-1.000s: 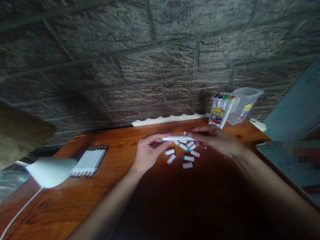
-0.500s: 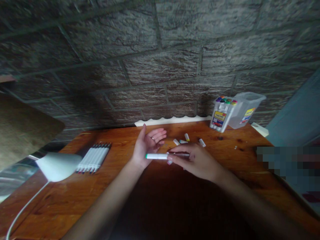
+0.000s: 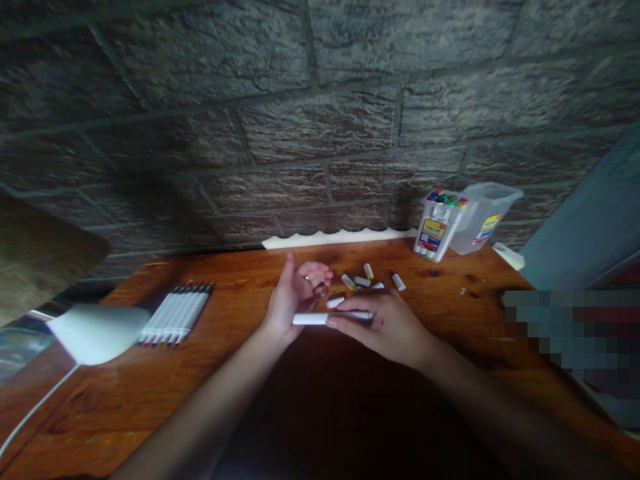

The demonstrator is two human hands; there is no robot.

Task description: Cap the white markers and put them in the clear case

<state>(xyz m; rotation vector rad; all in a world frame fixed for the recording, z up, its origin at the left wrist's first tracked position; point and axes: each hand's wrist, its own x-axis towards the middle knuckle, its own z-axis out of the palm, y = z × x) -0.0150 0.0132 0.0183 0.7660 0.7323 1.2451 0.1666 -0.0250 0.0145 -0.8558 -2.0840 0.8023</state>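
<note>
My right hand [image 3: 395, 327] is closed around a white marker [image 3: 313, 319], held level between thumb and fingers. Its left end reaches the base of my left palm; I cannot tell if it touches. My left hand [image 3: 297, 297] is open, palm turned inward, with the thumb up and the fingers loosely curled. Just beyond the right fingertips is a white cap with a pinkish end [image 3: 335, 303]. Several more loose white marker caps [image 3: 363, 281] lie on the table behind the right hand, some with yellow or teal ends.
A row of white markers [image 3: 175, 313] lies at the left, beside a white lamp shade [image 3: 97, 333] with its cord. At the back right stand a clear case of markers [image 3: 436, 227] and a clear plastic container [image 3: 483, 220]. A brick wall [image 3: 320, 133] rises behind the wooden table [image 3: 240, 280].
The green end at the marker's left no longer shows; that end now looks white. My left fingers have curled slightly more. The view has shifted a little, uncovering more of the caps.
</note>
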